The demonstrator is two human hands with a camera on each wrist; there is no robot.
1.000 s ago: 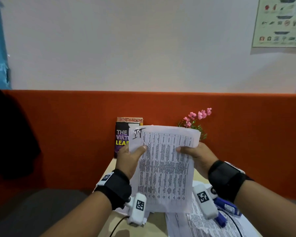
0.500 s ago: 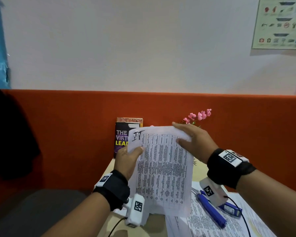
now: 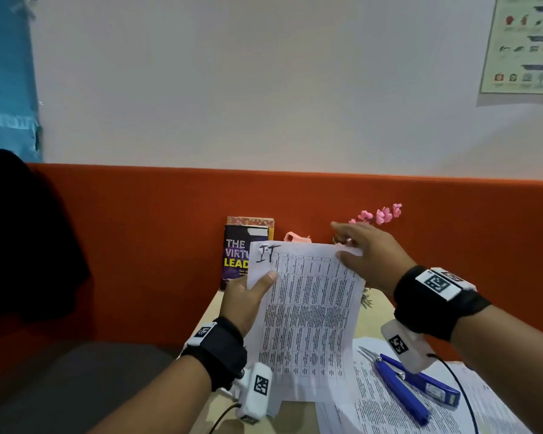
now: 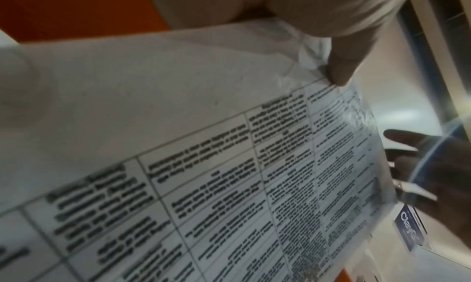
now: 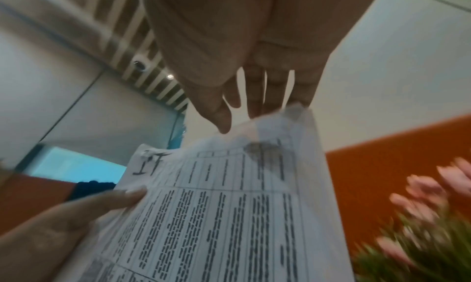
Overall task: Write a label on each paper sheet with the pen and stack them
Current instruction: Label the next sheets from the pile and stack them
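I hold a bundle of printed sheets (image 3: 308, 317) upright over the desk; the front sheet bears a handwritten "IT" (image 3: 267, 252) in its top left corner. My left hand (image 3: 257, 286) grips the bundle's left edge, thumb (image 4: 341, 64) on the front. My right hand (image 3: 355, 245) lies with straight fingers (image 5: 254, 97) over the top right edge of the sheets (image 5: 229, 205). More printed sheets (image 3: 373, 415) lie flat on the desk at lower right. On them rests a blue pen (image 3: 402, 393), beside another blue object (image 3: 439, 389).
A dark book (image 3: 237, 258) leans on the orange partition (image 3: 138, 245) behind the desk. Pink flowers (image 3: 380, 214) stand behind my right hand, a small pink object (image 3: 295, 237) behind the sheets. A dark garment (image 3: 22, 245) hangs at the left.
My right hand left the bundle's right side and rose to its top right edge, fingers now straight over it. The left hand kept its grip, and the bundle tilted slightly.
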